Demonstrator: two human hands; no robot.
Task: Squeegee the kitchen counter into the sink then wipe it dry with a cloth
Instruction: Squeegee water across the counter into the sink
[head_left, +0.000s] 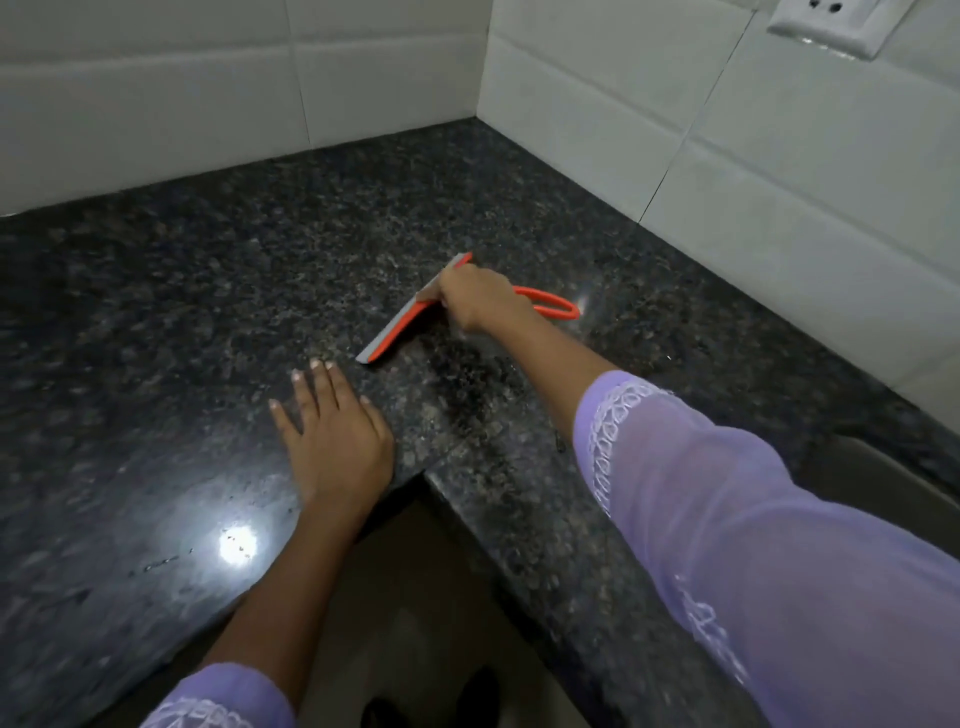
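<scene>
An orange squeegee with a grey rubber blade lies blade-down on the dark speckled granite counter, near the inner corner of the L-shaped top. My right hand grips it at the head, and the looped orange handle sticks out to the right behind the hand. Just left of the blade's near end, my left hand rests flat on the counter with its fingers spread. A corner of the sink shows at the right edge, partly hidden by my purple sleeve. No cloth is in view.
White tiled walls meet behind the counter corner. A white wall socket sits at the top right. A ceiling light reflects off the counter at the lower left. The floor and my feet show below the counter's front edge.
</scene>
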